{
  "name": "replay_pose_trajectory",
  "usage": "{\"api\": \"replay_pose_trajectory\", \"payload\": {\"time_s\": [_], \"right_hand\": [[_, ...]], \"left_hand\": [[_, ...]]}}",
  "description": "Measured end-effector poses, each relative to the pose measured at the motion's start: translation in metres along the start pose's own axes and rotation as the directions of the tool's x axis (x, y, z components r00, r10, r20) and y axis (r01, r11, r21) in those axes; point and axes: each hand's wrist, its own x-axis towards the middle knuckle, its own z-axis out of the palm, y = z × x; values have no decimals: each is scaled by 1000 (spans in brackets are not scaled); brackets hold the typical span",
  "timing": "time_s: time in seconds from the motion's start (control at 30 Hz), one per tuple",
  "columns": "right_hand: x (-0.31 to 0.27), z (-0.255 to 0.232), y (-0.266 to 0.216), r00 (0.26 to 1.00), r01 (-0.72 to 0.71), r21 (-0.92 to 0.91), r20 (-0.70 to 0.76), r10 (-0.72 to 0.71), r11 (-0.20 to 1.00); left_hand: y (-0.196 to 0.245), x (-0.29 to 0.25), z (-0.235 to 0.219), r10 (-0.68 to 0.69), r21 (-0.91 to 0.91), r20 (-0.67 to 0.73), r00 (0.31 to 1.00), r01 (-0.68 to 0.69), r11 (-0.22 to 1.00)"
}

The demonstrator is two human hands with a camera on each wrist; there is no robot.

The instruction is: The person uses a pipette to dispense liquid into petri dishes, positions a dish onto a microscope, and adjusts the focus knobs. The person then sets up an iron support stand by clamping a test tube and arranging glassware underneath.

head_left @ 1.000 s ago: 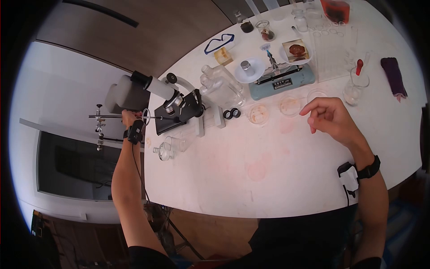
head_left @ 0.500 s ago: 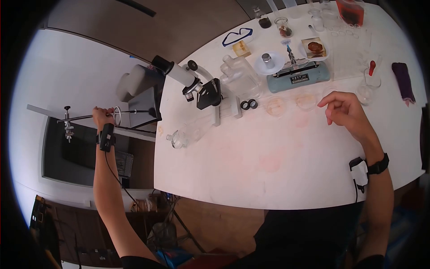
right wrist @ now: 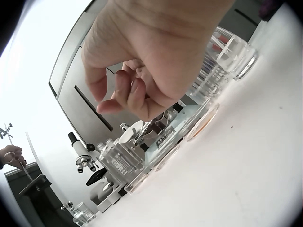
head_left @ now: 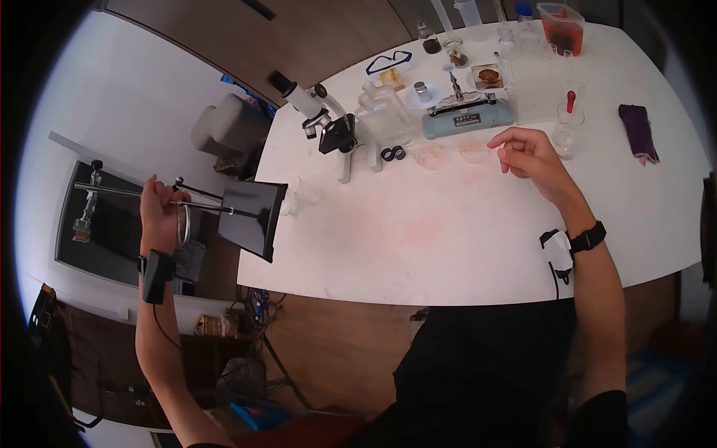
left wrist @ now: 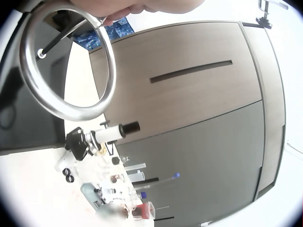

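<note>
My left hand (head_left: 158, 216) grips the rod of a retort stand, tilted so that the rod lies nearly level. Its black base plate (head_left: 252, 224) hangs at the table's left edge, overlapping the tabletop in the head view. A metal ring (left wrist: 71, 112) sits by that hand, and a clamp (head_left: 84, 216) is fixed near the rod's far end. Over the right half of the table my right hand (head_left: 532, 163) hovers with loosely bent fingers and nothing in them. Below and beside it lie shallow glass dishes (right wrist: 202, 124) with reddish-brown contents.
A microscope (head_left: 314, 112), clear bottles (head_left: 385, 116) and a blue balance scale (head_left: 470, 118) line the back of the table (head_left: 358, 254). Small glassware (head_left: 302, 196) stands near the left edge, close to the base plate. On the right are a beaker (head_left: 571, 113) and dark purple cloth (head_left: 637, 133).
My left hand has carried the retort stand leftward and nearer to me, from beside the microscope to past the table's left edge. The right hand keeps its pose over the table.
</note>
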Motion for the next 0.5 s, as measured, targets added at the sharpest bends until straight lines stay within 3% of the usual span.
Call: {"api": "replay_pose_trajectory", "payload": {"time_s": [0.1, 0.17, 0.5], "right_hand": [[-2, -3, 4, 1000, 12, 32, -2, -12, 999], [-2, -4, 4, 1000, 16, 36, -4, -15, 999], [0, -7, 12, 999, 30, 27, -23, -30, 999]], "left_hand": [[-22, -41, 36, -48, -35, 67, 997, 50, 998], [-40, -55, 50, -83, -13, 198, 977, 88, 996], [-126, -142, 168, -316, -67, 294, 902, 349, 935]]}}
